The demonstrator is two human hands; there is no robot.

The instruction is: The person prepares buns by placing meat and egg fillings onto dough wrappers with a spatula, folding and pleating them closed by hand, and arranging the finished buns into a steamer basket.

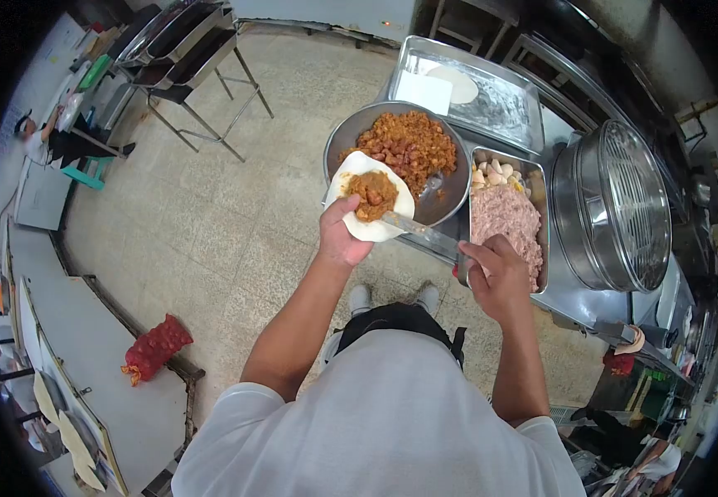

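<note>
My left hand (342, 236) holds a round white dough wrapper (403, 203) from below, its thumb over the near edge. On the wrapper sits a mound of brown-orange chunky filling (371, 192). My right hand (500, 277) grips a flat metal spatula (432, 235), whose smeared tip touches the filling. Just beyond the wrapper stands a large metal bowl (334, 132) of the same chunky filling (413, 149). Beside my right hand is a rectangular metal tray (546, 203) with pink minced meat (504, 219) and pale, egg-like pieces (496, 172) at its far end.
A large metal pan (508, 112) behind the bowl holds a white square sheet (423, 93) and a flat dough round (452, 84). Stacked steamers (624, 207) stand at right. A red mesh sack (159, 346) lies at left. Another person (40, 141) is far left.
</note>
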